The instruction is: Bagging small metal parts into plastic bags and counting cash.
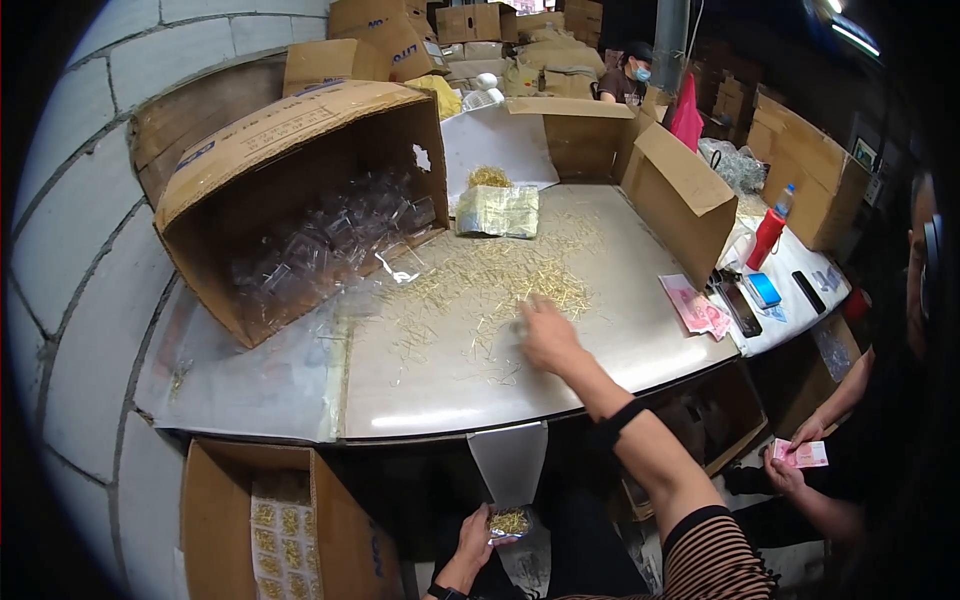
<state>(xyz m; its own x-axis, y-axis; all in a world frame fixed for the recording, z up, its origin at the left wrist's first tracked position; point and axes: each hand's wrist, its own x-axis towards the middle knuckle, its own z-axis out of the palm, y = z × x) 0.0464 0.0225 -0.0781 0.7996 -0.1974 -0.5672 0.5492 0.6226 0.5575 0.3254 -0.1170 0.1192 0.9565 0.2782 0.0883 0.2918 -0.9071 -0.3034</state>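
On the pale tabletop (430,405), my right hand (552,338) reaches into a loose spread of thin gold-coloured metal pins (560,290). Its fingers are bent down and drawn together among them; anything between the fingertips is hidden. Low in front of me, below the table edge, my left hand (474,537) grips a small clear plastic box (510,524) filled with the same pins. Open on its side, a large cardboard box (290,125) at the left holds a heap of clear plastic boxes (350,230).
A carton (215,510) at lower left contains filled clear boxes (285,540). A patterned packet (497,211) lies behind the pins. Pink banknotes (695,305), a phone (740,310) and a red bottle (766,238) are at the right. Another person's hands (790,462) hold banknotes.
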